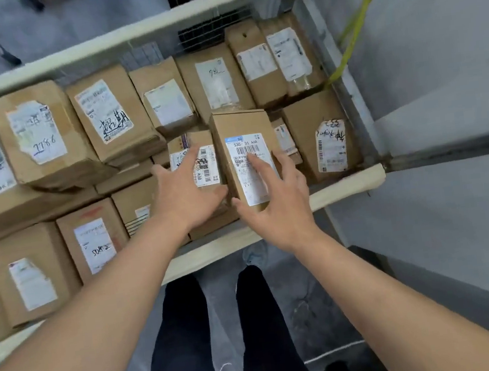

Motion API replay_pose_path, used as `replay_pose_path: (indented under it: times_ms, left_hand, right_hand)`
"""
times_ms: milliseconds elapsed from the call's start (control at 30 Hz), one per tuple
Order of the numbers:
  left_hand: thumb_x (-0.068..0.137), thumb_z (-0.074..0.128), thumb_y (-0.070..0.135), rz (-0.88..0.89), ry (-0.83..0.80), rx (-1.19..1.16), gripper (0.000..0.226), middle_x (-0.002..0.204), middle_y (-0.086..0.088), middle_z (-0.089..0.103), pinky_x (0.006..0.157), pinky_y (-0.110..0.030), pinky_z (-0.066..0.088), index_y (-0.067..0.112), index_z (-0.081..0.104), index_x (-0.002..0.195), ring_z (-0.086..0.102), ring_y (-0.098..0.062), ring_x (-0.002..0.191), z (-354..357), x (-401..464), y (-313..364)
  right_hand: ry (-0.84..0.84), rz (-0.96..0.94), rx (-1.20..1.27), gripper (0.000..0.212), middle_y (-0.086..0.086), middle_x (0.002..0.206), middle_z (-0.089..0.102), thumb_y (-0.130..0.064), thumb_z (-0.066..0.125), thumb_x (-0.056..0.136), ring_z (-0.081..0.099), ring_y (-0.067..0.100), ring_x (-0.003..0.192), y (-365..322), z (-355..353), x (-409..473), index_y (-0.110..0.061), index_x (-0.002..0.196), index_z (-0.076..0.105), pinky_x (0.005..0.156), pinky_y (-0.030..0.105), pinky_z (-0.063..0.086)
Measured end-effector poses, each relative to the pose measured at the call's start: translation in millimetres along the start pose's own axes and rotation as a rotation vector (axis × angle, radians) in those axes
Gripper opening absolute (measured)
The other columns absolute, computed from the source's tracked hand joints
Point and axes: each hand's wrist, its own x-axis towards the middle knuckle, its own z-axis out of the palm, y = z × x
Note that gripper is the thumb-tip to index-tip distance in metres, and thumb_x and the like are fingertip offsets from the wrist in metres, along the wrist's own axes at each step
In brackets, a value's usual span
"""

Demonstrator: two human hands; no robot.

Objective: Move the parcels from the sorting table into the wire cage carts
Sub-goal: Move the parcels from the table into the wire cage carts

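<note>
The cart (348,185) is seen nearly filled with boxes (105,119). At centre frame, a small box (244,142) is touched by the spread right hand (274,209); the left hand (182,193) rests flat beside it. Little room remains.

Probably a parcel depot: labelled cartons (42,133) fill cage (346,92).

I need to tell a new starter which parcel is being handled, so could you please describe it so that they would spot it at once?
Look into the wire cage cart full of brown cardboard boxes and go to its near right part, by the padded front rail. There the right hand rests its fingers on an upright parcel. It alone stands above its neighbours, and its white label with a blue strip reads 530- D5 A68.
</note>
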Motion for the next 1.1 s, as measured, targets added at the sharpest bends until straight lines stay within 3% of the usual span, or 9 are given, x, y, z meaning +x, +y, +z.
replay_pose_path:
  times_ms: [367,600,800,867,933,1033,1100]
  left_hand:
    - [0.077,0.076,0.060,-0.100,-0.041,0.005,0.096,0.135,-0.011,0.030,0.096,-0.036,0.048,0.055,0.021,0.156,0.058,-0.041,0.108,50.4,57.9,-76.5]
    - [0.078,0.075,0.061,-0.089,-0.103,0.066,0.099,0.137,-0.011,0.025,0.094,-0.041,0.052,0.057,0.014,0.155,0.056,-0.044,0.113,73.5,77.7,-87.5]
    - [0.084,0.075,0.053,-0.019,-0.125,0.094,0.102,0.137,-0.012,0.022,0.101,-0.046,0.049,0.055,0.004,0.156,0.051,-0.044,0.119,91.2,85.3,-79.8]
    - [0.089,0.072,0.045,0.034,-0.146,0.092,0.098,0.137,-0.010,0.020,0.098,-0.048,0.052,0.055,0.001,0.155,0.055,-0.042,0.111,95.9,87.6,-81.6]
    - [0.091,0.068,0.041,0.089,-0.156,0.095,0.093,0.142,-0.010,0.019,0.097,-0.049,0.054,0.054,0.002,0.155,0.057,-0.040,0.108,100.5,89.4,-83.9]
    - [0.094,0.065,0.034,0.112,-0.147,0.146,0.089,0.149,-0.013,0.014,0.094,-0.049,0.055,0.050,0.005,0.157,0.057,-0.039,0.108,103.8,87.2,-83.9]
    - [0.093,0.067,0.023,0.158,-0.084,0.243,0.089,0.156,-0.012,0.003,0.092,-0.049,0.055,0.043,0.011,0.159,0.047,-0.043,0.127,104.7,84.0,-84.9]
  right_hand:
    - [-0.212,-0.019,-0.373,0.092,0.011,0.166,0.015,-0.068,0.071,0.075,0.034,0.045,0.139,19.2,73.8,68.8,-0.042,0.153,0.031,0.113,0.052,0.035]
    - [-0.338,-0.002,-0.658,0.108,0.015,0.167,-0.006,-0.081,0.063,0.078,0.034,0.045,0.133,24.9,99.3,92.3,-0.048,0.159,0.000,0.107,0.052,0.040]
    - [-0.368,0.042,-0.792,0.119,0.017,0.164,-0.008,-0.085,0.063,0.074,0.029,0.046,0.135,39.2,106.5,110.4,-0.046,0.158,-0.012,0.111,0.052,0.034]
    - [-0.318,0.009,-0.869,0.116,0.019,0.165,-0.007,-0.086,0.059,0.077,0.014,0.048,0.147,43.0,110.7,115.2,-0.042,0.160,-0.009,0.118,0.054,0.023]
    - [-0.313,0.015,-0.879,0.110,0.020,0.166,-0.001,-0.082,0.057,0.082,0.004,0.046,0.153,44.6,113.9,119.6,-0.038,0.161,-0.003,0.121,0.055,0.017]
    - [-0.365,0.042,-0.726,0.095,0.020,0.159,0.019,-0.061,0.064,0.090,0.027,0.045,0.143,42.1,114.8,125.1,-0.031,0.162,0.009,0.113,0.052,0.032]
    - [-0.364,0.036,-0.621,0.082,0.018,0.156,0.023,-0.042,0.064,0.094,0.035,0.044,0.136,40.2,113.3,126.2,-0.029,0.161,0.018,0.104,0.051,0.041]
